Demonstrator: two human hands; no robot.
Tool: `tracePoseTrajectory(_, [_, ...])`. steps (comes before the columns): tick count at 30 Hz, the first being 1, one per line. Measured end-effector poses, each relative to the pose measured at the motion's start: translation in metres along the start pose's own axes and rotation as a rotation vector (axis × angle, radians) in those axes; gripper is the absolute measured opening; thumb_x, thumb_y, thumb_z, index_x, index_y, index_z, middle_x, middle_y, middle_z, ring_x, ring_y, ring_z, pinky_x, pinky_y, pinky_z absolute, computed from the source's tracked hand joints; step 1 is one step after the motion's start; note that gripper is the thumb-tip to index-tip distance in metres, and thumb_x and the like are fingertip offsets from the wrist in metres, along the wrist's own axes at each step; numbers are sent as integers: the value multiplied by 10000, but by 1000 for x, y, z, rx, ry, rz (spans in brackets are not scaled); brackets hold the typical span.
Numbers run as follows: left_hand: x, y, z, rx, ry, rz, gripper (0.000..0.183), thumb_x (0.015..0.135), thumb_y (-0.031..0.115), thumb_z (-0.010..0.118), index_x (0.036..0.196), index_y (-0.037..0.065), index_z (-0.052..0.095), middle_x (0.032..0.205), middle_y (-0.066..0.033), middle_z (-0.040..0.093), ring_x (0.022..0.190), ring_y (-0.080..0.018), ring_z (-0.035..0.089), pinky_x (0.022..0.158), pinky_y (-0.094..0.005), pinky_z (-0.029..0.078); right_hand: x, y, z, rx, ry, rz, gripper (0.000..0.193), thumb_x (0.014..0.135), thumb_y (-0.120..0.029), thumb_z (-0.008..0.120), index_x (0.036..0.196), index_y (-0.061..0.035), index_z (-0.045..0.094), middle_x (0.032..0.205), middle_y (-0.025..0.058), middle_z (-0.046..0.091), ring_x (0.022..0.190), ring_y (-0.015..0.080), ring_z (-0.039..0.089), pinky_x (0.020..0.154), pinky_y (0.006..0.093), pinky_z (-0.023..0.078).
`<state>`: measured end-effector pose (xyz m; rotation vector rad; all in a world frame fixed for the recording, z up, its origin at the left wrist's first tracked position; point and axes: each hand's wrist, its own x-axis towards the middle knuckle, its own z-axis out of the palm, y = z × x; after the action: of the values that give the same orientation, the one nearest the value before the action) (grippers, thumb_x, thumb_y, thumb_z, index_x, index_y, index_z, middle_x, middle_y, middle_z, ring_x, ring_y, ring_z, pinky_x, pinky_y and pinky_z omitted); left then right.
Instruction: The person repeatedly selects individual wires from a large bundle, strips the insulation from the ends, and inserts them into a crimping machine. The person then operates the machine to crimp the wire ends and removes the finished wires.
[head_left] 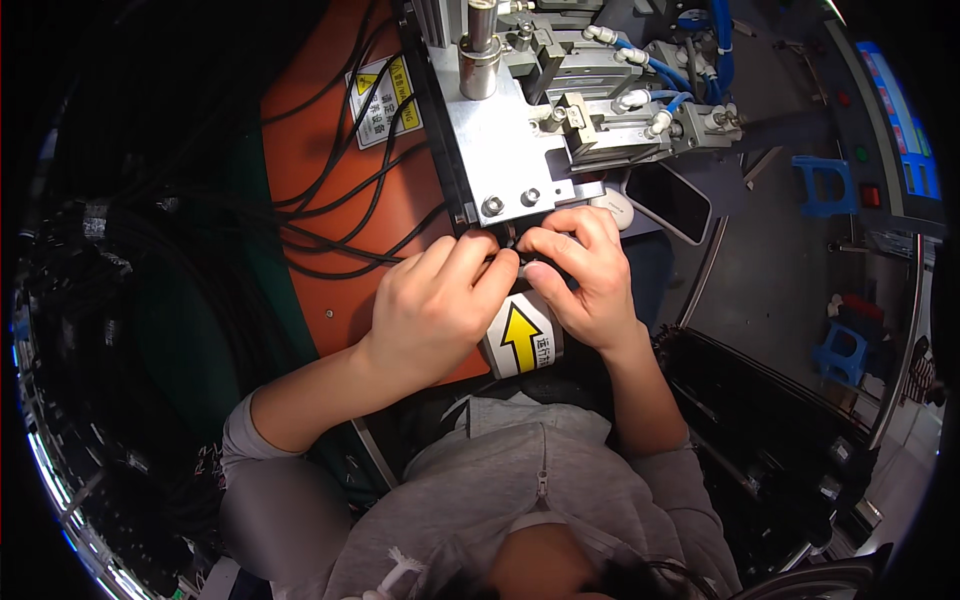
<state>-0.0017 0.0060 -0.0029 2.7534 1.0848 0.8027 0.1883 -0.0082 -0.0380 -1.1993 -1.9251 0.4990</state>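
My left hand [430, 295] and my right hand [590, 275] meet at the near end of a metal machine fixture [500, 150]. Both are closed, with thumbs and index fingers pinched close together. Something small and dark lies between the fingertips, mostly hidden, and I cannot make out its kind. Just above the knuckles is the fixture's silver plate with two bolts [492, 205]. Black cables [330, 240] run from the left toward my left hand; whether they reach the fingers is hidden. Below the hands shows a white label with a yellow arrow [520, 335].
Pneumatic cylinders with blue hoses [670, 75] fill the far side. A phone [675, 200] and a white rounded case [614, 208] lie right of the fixture. An orange work surface [330, 290] carries a warning label [385, 105]. Blue stools [825, 185] stand on the floor at right.
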Motion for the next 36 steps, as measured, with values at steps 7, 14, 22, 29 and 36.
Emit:
tracePoseTrajectory(7, [-5,10,-7,173,-161,-37,245,691,62,662,933,30,680,757,1,551,640,-121,576,499,-248,428,-8,6,-6,71,104,11,196,791,-152,662,953,-44,685,913,91,623,871,260,548,827,354,416])
tracePoseTrajectory(14, [-15,5,-12,301,-174,-132,107,672,75,596,773,76,559,663,-24,407,591,-127,542,493,-254,453,-4,-19,-14,157,411,88,120,813,-12,565,873,24,662,807,116,635,782,243,571,751,332,440])
tracePoseTrajectory(22, [-50,-71,-123,142,376,-403,149,825,-1,625,970,28,650,913,-86,640,836,-201,630,709,-280,503,41,-97,18,448,-279,-154,174,781,-42,644,947,5,658,906,135,635,796,284,603,727,347,463])
tracePoseTrajectory(29, [-131,-138,-112,-449,622,-1155,763,830,452,698,1295,-72,396,1142,-188,580,1057,-242,571,931,-337,441,76,-107,141,885,-748,485,552,909,-205,593,1354,64,409,1250,186,555,1175,224,520,993,306,389])
tracePoseTrajectory(36, [-93,-152,-93,-581,591,-1043,301,904,239,647,717,25,548,637,37,463,614,-50,408,554,-251,349,127,-120,184,902,-544,650,634,868,-422,616,1218,94,500,1109,179,609,1052,189,565,854,318,448])
